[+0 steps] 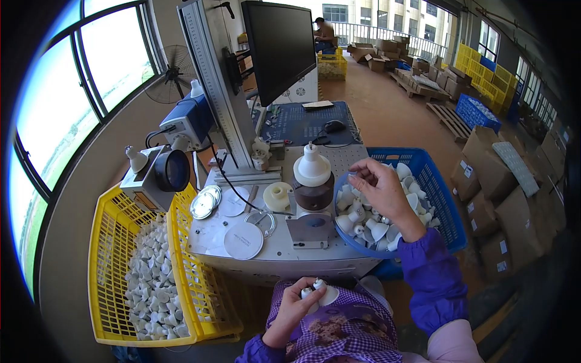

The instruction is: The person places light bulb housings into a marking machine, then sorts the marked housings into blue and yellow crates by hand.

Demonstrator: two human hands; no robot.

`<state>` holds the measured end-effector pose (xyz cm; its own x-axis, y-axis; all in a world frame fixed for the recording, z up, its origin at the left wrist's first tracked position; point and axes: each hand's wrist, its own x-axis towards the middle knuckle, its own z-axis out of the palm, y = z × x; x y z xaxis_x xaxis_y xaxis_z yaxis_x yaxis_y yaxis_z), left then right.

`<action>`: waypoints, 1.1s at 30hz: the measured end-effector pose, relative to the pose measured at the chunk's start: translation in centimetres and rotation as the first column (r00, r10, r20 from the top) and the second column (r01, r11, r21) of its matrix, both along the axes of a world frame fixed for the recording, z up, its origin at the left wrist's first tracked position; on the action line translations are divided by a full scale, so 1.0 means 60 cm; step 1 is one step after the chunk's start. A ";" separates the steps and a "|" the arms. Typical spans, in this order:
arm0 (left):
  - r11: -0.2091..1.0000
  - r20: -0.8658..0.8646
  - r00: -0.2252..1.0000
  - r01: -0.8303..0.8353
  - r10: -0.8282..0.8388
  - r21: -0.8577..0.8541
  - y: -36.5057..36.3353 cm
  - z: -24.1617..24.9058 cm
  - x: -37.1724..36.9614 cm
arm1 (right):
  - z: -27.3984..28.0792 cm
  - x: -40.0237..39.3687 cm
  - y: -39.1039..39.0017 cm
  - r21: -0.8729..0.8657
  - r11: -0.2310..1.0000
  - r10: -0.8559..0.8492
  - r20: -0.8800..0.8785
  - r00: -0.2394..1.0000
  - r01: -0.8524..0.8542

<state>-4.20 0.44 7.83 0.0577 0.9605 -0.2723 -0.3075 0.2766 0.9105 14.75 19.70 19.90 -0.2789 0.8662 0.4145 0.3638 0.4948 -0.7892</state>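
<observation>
My left hand (298, 307), low in front of the checked apron, is closed around white spotlight-bulb housings (327, 296); two narrow ends show between the fingers. My right hand (382, 186) is raised over the near-left side of a round blue basin (344, 233). Its fingers are bent and apart, with nothing visible in them. Left of that hand, a white bulb housing (312, 168) stands narrow end up on a dark round fixture (314, 192). More white bulb housings (378, 230) fill the basin beneath my right forearm.
A yellow crate (174, 266) full of bulb housings stands at left. On the machine table lie white discs (243, 241) and a cream ring-shaped part (277, 197). A lens head (172, 170), upright column (216, 85) and monitor (279, 51) rise behind. Cartons (502, 212) are at right.
</observation>
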 end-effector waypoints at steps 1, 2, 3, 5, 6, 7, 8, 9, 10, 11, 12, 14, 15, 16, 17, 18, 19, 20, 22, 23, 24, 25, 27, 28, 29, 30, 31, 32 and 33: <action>1.000 0.006 1.000 0.013 -0.013 -0.012 0.000 -0.001 0.000 | -0.009 0.010 -0.009 0.002 1.000 0.001 0.002 1.000 -0.001; 0.999 0.012 1.000 0.024 -0.024 -0.023 0.001 -0.001 0.001 | -0.018 0.019 -0.018 -0.020 1.000 -0.001 0.136 0.991 0.004; 1.000 0.015 1.000 0.020 -0.020 -0.022 0.002 -0.001 0.003 | -0.027 0.025 -0.027 -0.041 0.999 0.001 0.268 0.963 0.010; 0.999 -0.015 0.999 0.047 -0.048 -0.018 0.002 0.000 0.005 | -0.047 0.033 -0.040 0.013 1.000 0.014 0.321 0.947 -0.019; 0.999 -0.017 0.999 0.047 -0.047 -0.019 0.001 0.000 0.005 | -0.056 0.036 -0.045 0.063 0.997 0.019 0.371 0.928 -0.046; 0.999 0.002 0.999 0.049 -0.049 -0.011 0.000 -0.001 0.004 | -0.064 0.037 -0.049 0.061 0.997 0.020 0.369 0.929 -0.045; 0.999 0.022 0.998 0.050 -0.050 -0.001 -0.001 -0.002 0.003 | -0.069 0.038 -0.051 0.105 0.993 0.001 0.423 0.906 -0.050; 0.999 0.023 0.999 0.049 -0.049 0.002 -0.002 0.000 0.002 | -0.074 0.038 -0.052 0.151 0.987 -0.020 0.476 0.879 -0.059; 0.999 0.011 0.999 0.044 -0.044 0.010 -0.002 0.001 0.001 | -0.080 0.039 -0.050 0.153 0.986 -0.020 0.477 0.879 -0.060; 0.999 0.000 0.999 0.039 -0.039 0.018 -0.004 0.001 0.000 | -0.087 0.039 -0.048 0.139 0.989 -0.014 0.453 0.892 -0.055; 0.999 0.003 0.999 0.036 -0.036 0.017 -0.006 -0.001 -0.001 | -0.090 0.039 -0.047 0.122 0.991 -0.006 0.428 0.904 -0.052; 0.998 0.043 0.998 0.034 -0.037 0.055 -0.010 -0.005 -0.003 | -0.086 0.039 -0.049 0.055 0.997 0.019 0.424 0.906 -0.046; 0.998 0.046 0.998 0.031 -0.033 0.057 -0.012 -0.006 -0.004 | -0.083 0.038 -0.048 -0.010 0.999 0.040 0.416 0.908 -0.039; 0.998 0.031 0.999 0.031 -0.032 0.052 -0.014 -0.006 -0.005 | -0.082 0.039 -0.047 -0.006 0.999 0.042 0.420 0.907 -0.044; 0.998 0.017 0.999 0.030 -0.031 0.046 -0.015 -0.005 -0.005 | -0.081 0.039 -0.046 -0.045 0.998 0.053 0.397 0.916 -0.038; 0.998 0.021 0.999 0.024 -0.025 0.050 -0.016 -0.002 -0.005 | -0.082 0.040 -0.046 -0.085 0.996 0.063 0.374 0.925 -0.033; 0.998 0.011 0.999 0.031 -0.032 0.056 -0.016 0.002 -0.005 | -0.082 0.041 -0.045 -0.082 0.996 0.069 0.378 0.923 -0.040; 0.997 0.002 0.999 0.038 -0.038 0.061 -0.016 0.005 -0.005 | -0.084 0.043 -0.044 -0.109 0.994 0.064 0.368 0.928 -0.025; 0.996 -0.004 0.999 0.044 -0.044 0.073 -0.015 0.009 -0.004 | -0.089 0.048 -0.042 -0.135 0.991 0.065 0.364 0.929 -0.016; 0.995 -0.016 0.998 0.059 -0.058 0.082 -0.014 0.011 -0.003 | -0.094 0.051 -0.040 -0.143 0.989 0.076 0.341 0.937 -0.028; 0.995 -0.012 0.999 0.052 -0.051 0.085 -0.013 0.015 -0.001 | -0.096 0.053 -0.038 -0.149 0.988 0.087 0.317 0.944 -0.041; 0.994 -0.026 0.998 0.066 -0.064 0.092 -0.013 0.019 0.001 | -0.096 0.056 -0.037 -0.148 0.988 0.092 0.320 0.943 -0.047; 0.992 -0.041 0.996 0.077 -0.073 0.098 -0.014 0.020 0.005 | -0.099 0.058 -0.037 -0.217 0.969 0.156 0.183 0.971 -0.115; 0.988 -0.048 0.996 0.078 -0.072 0.132 -0.014 0.019 0.009 | -0.096 0.058 -0.039 -0.217 0.969 0.160 0.183 0.970 -0.119; 0.983 -0.055 0.996 0.079 -0.071 0.167 -0.013 0.018 0.011 | -0.091 0.058 -0.044 -0.250 0.962 0.146 0.137 0.980 -0.108; 0.983 -0.056 0.996 0.075 -0.066 0.168 -0.013 0.017 0.012 | -0.088 0.058 -0.047 -0.284 0.954 0.131 0.091 0.987 -0.100; 0.977 -0.072 0.995 0.083 -0.071 0.194 -0.013 0.016 0.013 | -0.089 0.059 -0.049 -0.282 0.954 0.136 0.091 0.987 -0.105; 0.971 -0.089 0.993 0.092 -0.074 0.220 -0.013 0.016 0.014 | -0.092 0.062 -0.051 -0.311 0.944 0.118 -0.011 0.993 -0.115; 0.972 -0.088 0.994 0.086 -0.068 0.221 -0.013 0.019 0.015 | -0.094 0.064 -0.053 -0.339 0.932 0.094 -0.113 0.989 -0.128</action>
<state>-3.31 -0.36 8.97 0.1211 0.9910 -0.0576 -0.2174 0.0831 0.9725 18.61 16.50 14.25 -0.3559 0.9261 0.1250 0.2386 0.2194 -0.9460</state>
